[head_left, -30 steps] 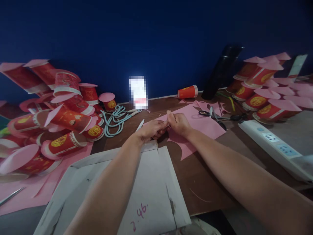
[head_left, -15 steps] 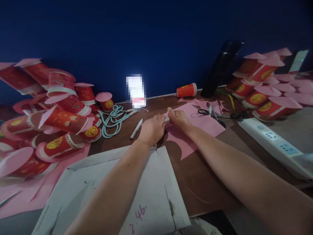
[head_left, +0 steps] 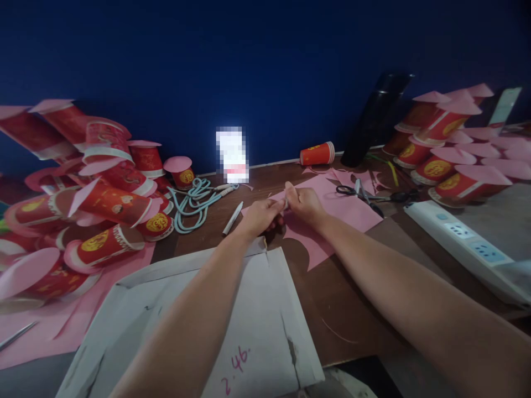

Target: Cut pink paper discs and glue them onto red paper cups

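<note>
Looking down in the head view, we see two bare hands meeting over the brown table (head_left: 336,309). The left hand (head_left: 260,217) has its fingers bent, with the thumb up against the right hand (head_left: 306,204). The right hand is curled up too, with its thumb on top. A tiny pale bit shows where they meet, but we cannot tell what it is or which hand pinches it.

The pink paper (head_left: 352,216) lies flat on the table, under and beside the right hand. Scissors (head_left: 359,191) rest on its far right part. A white pen (head_left: 233,218) lies just left of the left hand, and a looped blue cord (head_left: 198,205) is farther left. The left arm crosses over a white board (head_left: 253,315) with purple numbers on it.

We see red cups with pink paper tops in a left pile (head_left: 118,203) and a right pile (head_left: 437,168). Near the wall, a cup stack (head_left: 316,155) lies on its side.
</note>
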`<state>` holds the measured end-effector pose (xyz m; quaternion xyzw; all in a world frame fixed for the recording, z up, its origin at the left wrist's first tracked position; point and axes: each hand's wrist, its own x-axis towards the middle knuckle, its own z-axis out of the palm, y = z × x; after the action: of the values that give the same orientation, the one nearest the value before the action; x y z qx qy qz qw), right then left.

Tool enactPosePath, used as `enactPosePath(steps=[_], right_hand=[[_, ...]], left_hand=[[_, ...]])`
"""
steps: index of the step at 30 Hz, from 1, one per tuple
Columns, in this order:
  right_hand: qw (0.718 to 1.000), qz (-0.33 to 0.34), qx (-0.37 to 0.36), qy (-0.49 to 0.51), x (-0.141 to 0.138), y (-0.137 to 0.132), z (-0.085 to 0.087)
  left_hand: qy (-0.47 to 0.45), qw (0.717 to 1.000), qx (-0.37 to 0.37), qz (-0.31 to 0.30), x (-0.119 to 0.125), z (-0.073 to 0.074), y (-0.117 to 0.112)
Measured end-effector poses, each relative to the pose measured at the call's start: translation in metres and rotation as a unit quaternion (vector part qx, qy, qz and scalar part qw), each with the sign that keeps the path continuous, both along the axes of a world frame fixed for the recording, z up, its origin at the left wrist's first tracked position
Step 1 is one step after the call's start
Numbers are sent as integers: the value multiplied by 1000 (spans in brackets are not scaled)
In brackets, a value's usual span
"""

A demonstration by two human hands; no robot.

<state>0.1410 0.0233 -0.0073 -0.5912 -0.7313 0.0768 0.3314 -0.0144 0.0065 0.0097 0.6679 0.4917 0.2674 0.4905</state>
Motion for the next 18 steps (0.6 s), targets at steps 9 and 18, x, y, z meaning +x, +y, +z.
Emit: enactPosePath(steps=[9, 18], right_hand=[[999, -12, -42, -21, 1, 8, 1], [999, 8, 28, -14, -4, -7, 6]], left_hand=[[291, 886, 360, 24, 7, -6, -10], [-58, 994, -88, -28, -6, 7, 1]])
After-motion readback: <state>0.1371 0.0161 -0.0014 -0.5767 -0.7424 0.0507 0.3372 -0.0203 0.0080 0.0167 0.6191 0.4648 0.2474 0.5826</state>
